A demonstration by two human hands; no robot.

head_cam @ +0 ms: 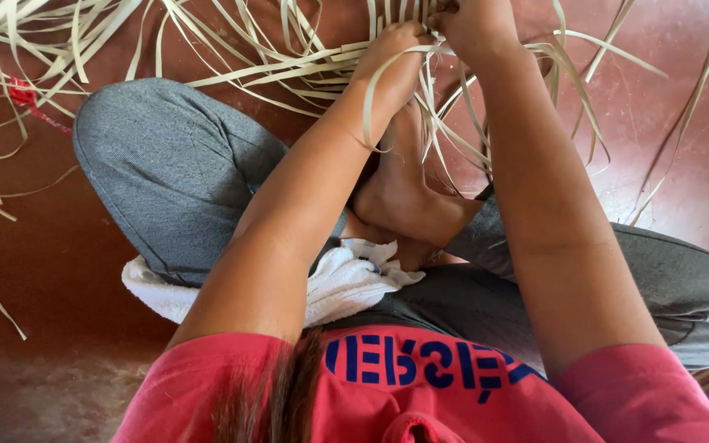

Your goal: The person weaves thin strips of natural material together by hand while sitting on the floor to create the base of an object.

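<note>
Both hands, left hand and right hand, closed on pale reed strips above bare foot, red floor beneath.

Pale straw-coloured strips fan across the dark reddish-brown floor at twelve o'clock, a red cord lies at ten, grey speckled trousers sit centre, a white cloth below, and a red shirt with blue lettering at six.
</note>
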